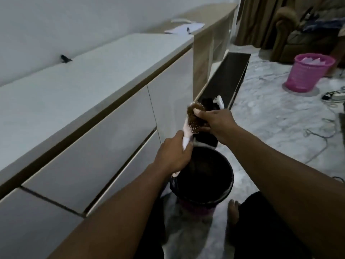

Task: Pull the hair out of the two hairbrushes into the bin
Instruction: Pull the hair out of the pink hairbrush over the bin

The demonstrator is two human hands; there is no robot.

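My left hand [173, 156] grips the pale handle of a hairbrush [188, 128], held upright above a black-lined bin [203, 176] on the floor. Brown hair [196, 112] is matted over the brush's bristles. My right hand [217, 124] pinches that hair at the brush head, thumb on top. A second hairbrush [219, 102] with a white handle lies just beyond, on the low dark shelf edge, partly hidden behind my right hand.
A long white drawer unit [84, 101] runs along the left. A dark board [229, 79] leans beside it. A pink basket [308, 73] stands on the marble floor at the right, with cables [317, 135] nearby. My bare foot [233, 210] rests by the bin.
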